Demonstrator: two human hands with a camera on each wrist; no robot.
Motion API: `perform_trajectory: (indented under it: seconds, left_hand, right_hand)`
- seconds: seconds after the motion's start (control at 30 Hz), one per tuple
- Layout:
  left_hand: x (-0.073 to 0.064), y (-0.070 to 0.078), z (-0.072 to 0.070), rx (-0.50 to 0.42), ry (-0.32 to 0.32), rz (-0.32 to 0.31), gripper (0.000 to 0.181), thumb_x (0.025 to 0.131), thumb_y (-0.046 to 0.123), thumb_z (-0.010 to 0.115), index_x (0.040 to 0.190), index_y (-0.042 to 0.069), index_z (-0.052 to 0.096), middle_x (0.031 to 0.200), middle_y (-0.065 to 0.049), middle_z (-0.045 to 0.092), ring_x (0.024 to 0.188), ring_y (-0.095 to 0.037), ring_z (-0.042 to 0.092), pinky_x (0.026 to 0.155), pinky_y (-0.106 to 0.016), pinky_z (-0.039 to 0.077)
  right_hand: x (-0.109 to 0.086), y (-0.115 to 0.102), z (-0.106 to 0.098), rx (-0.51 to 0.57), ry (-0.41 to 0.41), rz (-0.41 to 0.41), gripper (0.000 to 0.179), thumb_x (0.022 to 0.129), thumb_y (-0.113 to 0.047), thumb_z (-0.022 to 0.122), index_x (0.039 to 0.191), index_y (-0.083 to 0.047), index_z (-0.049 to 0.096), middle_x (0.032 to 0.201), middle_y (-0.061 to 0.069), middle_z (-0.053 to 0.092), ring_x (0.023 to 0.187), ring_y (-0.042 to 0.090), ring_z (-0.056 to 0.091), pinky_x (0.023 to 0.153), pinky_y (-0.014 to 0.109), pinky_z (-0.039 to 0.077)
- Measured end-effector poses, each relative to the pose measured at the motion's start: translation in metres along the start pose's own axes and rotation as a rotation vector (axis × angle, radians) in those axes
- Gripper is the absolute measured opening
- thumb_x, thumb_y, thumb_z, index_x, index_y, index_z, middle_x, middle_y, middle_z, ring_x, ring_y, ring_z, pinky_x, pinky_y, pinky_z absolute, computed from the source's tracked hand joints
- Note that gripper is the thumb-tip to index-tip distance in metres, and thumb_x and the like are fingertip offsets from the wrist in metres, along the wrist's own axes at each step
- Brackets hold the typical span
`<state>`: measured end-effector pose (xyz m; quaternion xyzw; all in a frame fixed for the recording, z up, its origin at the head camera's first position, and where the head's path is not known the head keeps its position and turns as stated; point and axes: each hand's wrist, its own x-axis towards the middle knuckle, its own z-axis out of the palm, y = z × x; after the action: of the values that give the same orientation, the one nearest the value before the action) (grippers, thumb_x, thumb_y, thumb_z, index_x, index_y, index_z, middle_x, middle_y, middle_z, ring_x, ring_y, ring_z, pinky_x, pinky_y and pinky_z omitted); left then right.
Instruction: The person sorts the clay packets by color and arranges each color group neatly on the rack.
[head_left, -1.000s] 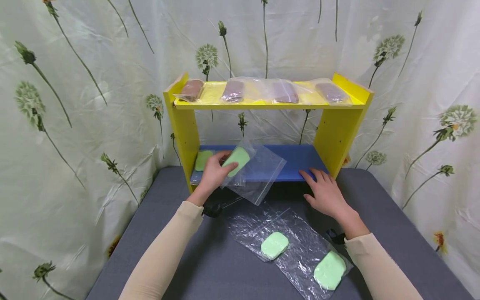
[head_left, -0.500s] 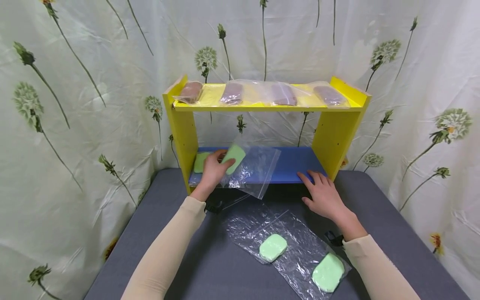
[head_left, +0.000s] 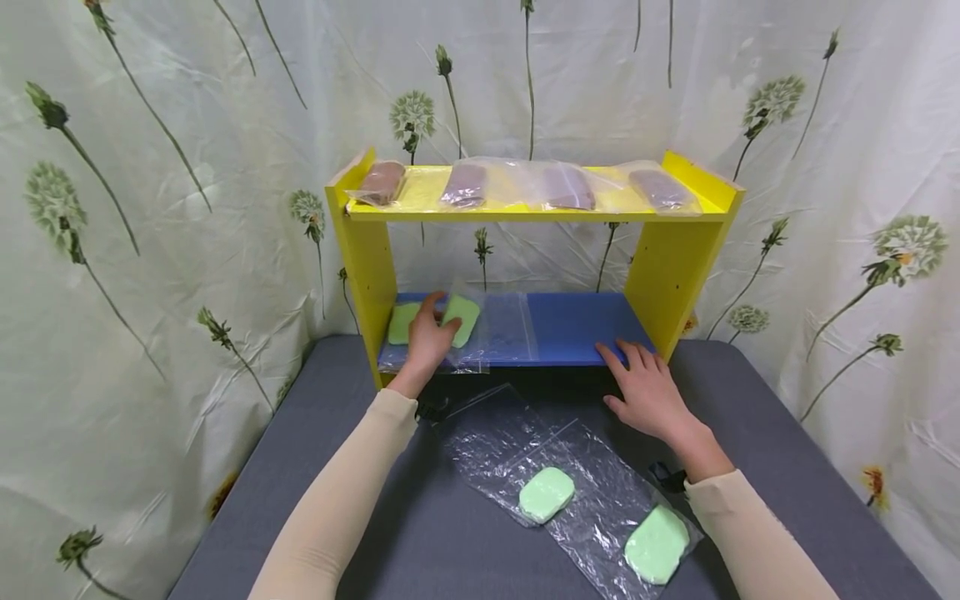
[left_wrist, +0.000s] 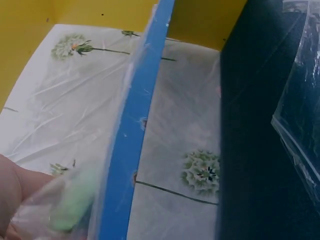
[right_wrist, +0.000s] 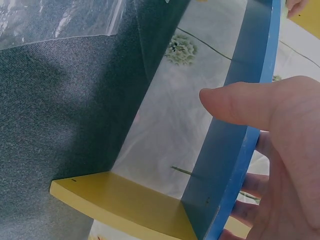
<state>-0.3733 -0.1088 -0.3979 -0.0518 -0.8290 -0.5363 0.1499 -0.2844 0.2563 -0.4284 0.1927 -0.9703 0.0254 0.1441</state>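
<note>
My left hand holds a clear zip bag with a light green rounded block in it, low over the blue lower shelf. Beside it, at the shelf's left end, lies another bagged green block. In the left wrist view the held green block is blurred behind plastic, near the shelf edge. My right hand rests its fingers on the shelf's front edge at the right. The right wrist view shows the thumb below the edge and the other fingers over its top side.
On the yellow top shelf lie several bagged brownish and purplish blocks. Two more bagged green blocks lie on the grey table, one left and one right. A flower-print curtain hangs behind.
My left hand has lowered the bagged green block slightly leftward toward the shelf; the bag's loose end, hanging past the front edge before, now lies on the shelf. My right hand stays put.
</note>
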Motion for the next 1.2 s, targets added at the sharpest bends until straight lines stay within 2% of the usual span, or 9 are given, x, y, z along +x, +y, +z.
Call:
perform_trajectory:
  seconds: [0.1, 0.17, 0.3, 0.43, 0.57, 0.67, 0.77, 0.9, 1.2]
  left_hand:
    - [-0.001, -0.001, 0.001, -0.004, -0.023, -0.009, 0.057, 0.098, 0.014, 0.062, 0.151, 0.01, 0.042, 0.115, -0.019, 0.059, 0.074, -0.026, 0.053, 0.062, -0.039, 0.045]
    - [-0.001, 0.0, 0.002, -0.004, -0.039, -0.001, 0.057, 0.098, 0.012, 0.06, 0.151, 0.011, 0.042, 0.12, -0.018, 0.058, 0.071, -0.026, 0.051, 0.06, -0.038, 0.043]
    - [-0.002, 0.0, 0.004, 0.028, -0.065, 0.052, 0.056, 0.094, 0.006, 0.059, 0.149, 0.007, 0.046, 0.134, -0.018, 0.053, 0.095, -0.03, 0.056, 0.072, -0.041, 0.046]
    - [-0.003, -0.002, 0.007, 0.134, -0.11, 0.126, 0.051, 0.093, 0.007, 0.062, 0.143, 0.004, 0.054, 0.145, -0.02, 0.045, 0.128, -0.034, 0.047, 0.093, -0.049, 0.044]
    - [-0.004, -0.006, 0.009, 0.267, -0.172, 0.191, 0.044, 0.095, 0.012, 0.061, 0.139, 0.006, 0.06, 0.154, -0.024, 0.036, 0.143, -0.037, 0.034, 0.104, -0.052, 0.04]
    - [-0.007, -0.008, 0.008, 0.349, -0.216, 0.22, 0.041, 0.099, 0.017, 0.058, 0.139, 0.008, 0.061, 0.158, -0.025, 0.03, 0.147, -0.037, 0.027, 0.111, -0.054, 0.034]
    - [-0.008, -0.008, 0.007, 0.394, -0.248, 0.222, 0.042, 0.102, 0.02, 0.054, 0.143, 0.01, 0.058, 0.159, -0.025, 0.029, 0.148, -0.038, 0.026, 0.115, -0.055, 0.028]
    - [-0.01, -0.008, 0.006, 0.403, -0.27, 0.205, 0.045, 0.103, 0.023, 0.053, 0.146, 0.01, 0.055, 0.16, -0.025, 0.026, 0.148, -0.039, 0.026, 0.115, -0.056, 0.028]
    - [-0.012, -0.006, 0.008, 0.409, -0.251, 0.192, 0.045, 0.103, 0.024, 0.052, 0.147, 0.011, 0.054, 0.16, -0.024, 0.028, 0.147, -0.038, 0.028, 0.114, -0.056, 0.029]
  right_hand:
    - [0.0, 0.0, 0.001, 0.002, -0.009, 0.005, 0.088, 0.089, -0.031, 0.076, 0.16, -0.013, 0.027, 0.155, 0.028, 0.027, 0.139, 0.051, 0.028, 0.111, 0.067, 0.021]
    - [0.0, 0.0, 0.002, 0.003, -0.011, 0.008, 0.088, 0.089, -0.032, 0.076, 0.16, -0.013, 0.027, 0.155, 0.028, 0.027, 0.139, 0.05, 0.027, 0.112, 0.067, 0.021]
    - [0.002, 0.001, 0.001, -0.01, -0.009, 0.01, 0.09, 0.089, -0.032, 0.076, 0.16, -0.013, 0.026, 0.156, 0.027, 0.027, 0.139, 0.05, 0.027, 0.112, 0.067, 0.021]
    - [0.002, 0.002, 0.0, -0.023, -0.007, 0.011, 0.092, 0.088, -0.033, 0.077, 0.16, -0.012, 0.025, 0.156, 0.027, 0.026, 0.139, 0.05, 0.027, 0.111, 0.067, 0.021]
    - [0.0, 0.0, 0.001, -0.023, -0.01, 0.014, 0.092, 0.088, -0.033, 0.078, 0.16, -0.012, 0.025, 0.157, 0.027, 0.025, 0.14, 0.05, 0.026, 0.111, 0.067, 0.021]
    - [-0.002, -0.003, 0.001, -0.018, 0.001, 0.008, 0.091, 0.087, -0.032, 0.079, 0.159, -0.011, 0.027, 0.156, 0.028, 0.026, 0.14, 0.051, 0.027, 0.111, 0.068, 0.022]
    - [-0.002, -0.006, 0.002, -0.016, 0.018, 0.006, 0.092, 0.086, -0.031, 0.08, 0.159, -0.01, 0.028, 0.156, 0.029, 0.027, 0.139, 0.051, 0.028, 0.11, 0.068, 0.022]
    - [-0.001, -0.007, 0.003, -0.017, 0.007, 0.017, 0.093, 0.086, -0.033, 0.08, 0.159, -0.011, 0.026, 0.157, 0.028, 0.025, 0.14, 0.051, 0.026, 0.111, 0.068, 0.02]
    - [-0.001, -0.007, 0.003, -0.021, 0.021, 0.021, 0.095, 0.084, -0.032, 0.082, 0.159, -0.01, 0.027, 0.156, 0.028, 0.026, 0.139, 0.05, 0.027, 0.111, 0.067, 0.021]
